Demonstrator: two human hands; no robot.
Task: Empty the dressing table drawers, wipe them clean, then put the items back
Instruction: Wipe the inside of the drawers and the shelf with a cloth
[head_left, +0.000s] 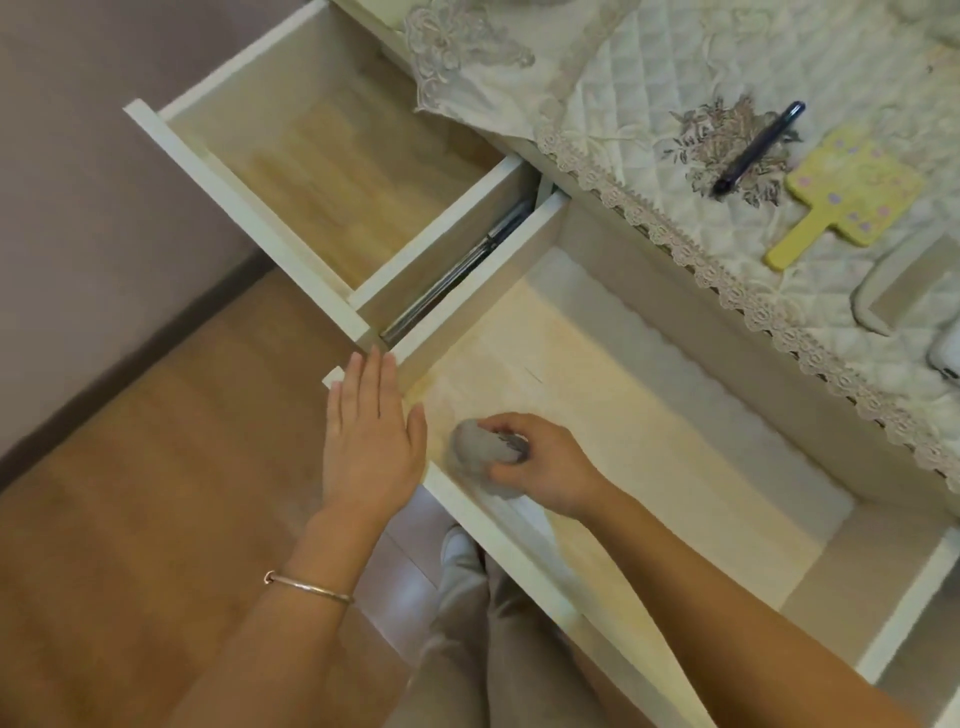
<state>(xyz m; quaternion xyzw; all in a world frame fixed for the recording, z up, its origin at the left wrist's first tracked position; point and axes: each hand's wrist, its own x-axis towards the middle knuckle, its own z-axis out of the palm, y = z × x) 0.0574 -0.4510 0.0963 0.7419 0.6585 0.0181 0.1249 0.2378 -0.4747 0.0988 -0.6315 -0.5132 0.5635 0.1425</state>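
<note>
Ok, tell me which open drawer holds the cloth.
The wider drawer: the right hand grips a grey cloth inside it; the narrower drawer has no cloth.

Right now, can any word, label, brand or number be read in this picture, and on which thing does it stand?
None can be read.
Dark pen on the quilted cover: any print is too blurred to tell.
Yellow paddle-shaped item: only small lilac dots, no letters.
Grey cloth in the right hand: no label shows.

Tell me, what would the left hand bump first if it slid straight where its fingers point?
Probably the front corner of the smaller drawer, just beyond the left hand and its fingertips, though depth is unclear and it might pass above.
</note>
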